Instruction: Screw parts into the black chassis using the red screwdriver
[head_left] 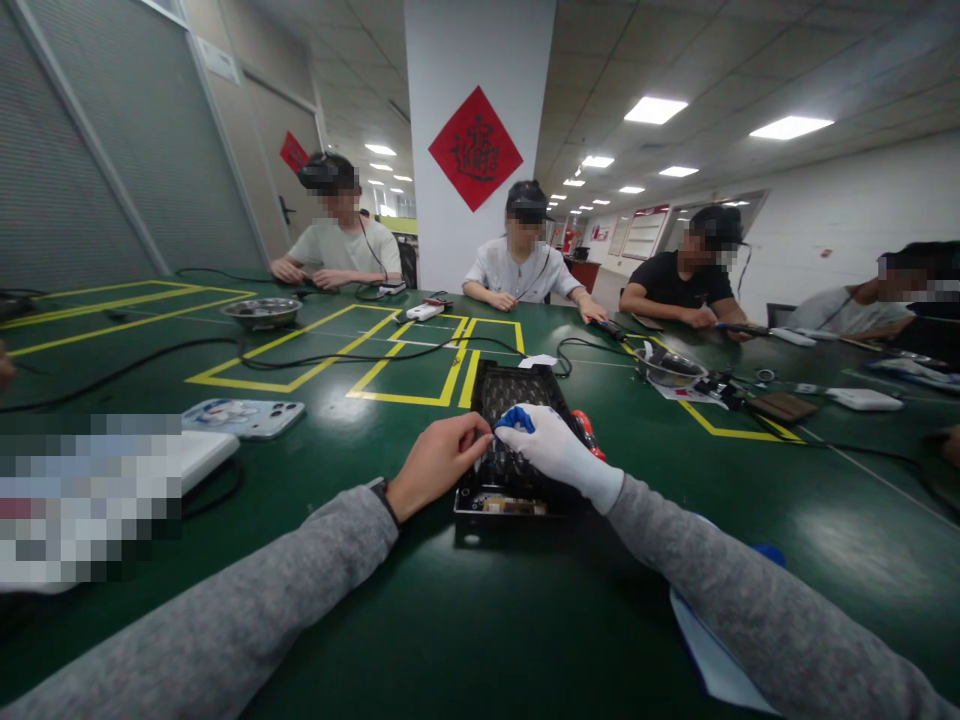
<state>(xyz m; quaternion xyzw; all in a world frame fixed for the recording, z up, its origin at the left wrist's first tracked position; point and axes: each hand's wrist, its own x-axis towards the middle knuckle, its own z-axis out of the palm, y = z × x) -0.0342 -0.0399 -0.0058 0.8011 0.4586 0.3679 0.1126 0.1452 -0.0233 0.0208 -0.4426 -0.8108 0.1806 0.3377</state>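
Note:
A black open-topped case (499, 505) with a row of ports or a slot along its near end lies on the green table in front of me. Over its left edge is my bare left hand (439, 455), its fingertips pinched together. My right hand (551, 450), in a white glove with blue fingertips, bends over the middle of the case with fingers closed. The fingertips of both hands nearly meet; whatever is between them is too small to make out. Rows of dark rounded shapes (517, 385) fill the inside of the case. A red and black object (587, 433) sits partly hidden behind my right hand.
A phone (247, 418) and a blurred white object (202, 455) lie to the left. Metal bowls stand at the far left (261, 312) and right (671, 370). Black cables (337, 358) cross the yellow-taped table. A pale blue sheet (712, 650) lies under my right forearm. Several people sit opposite.

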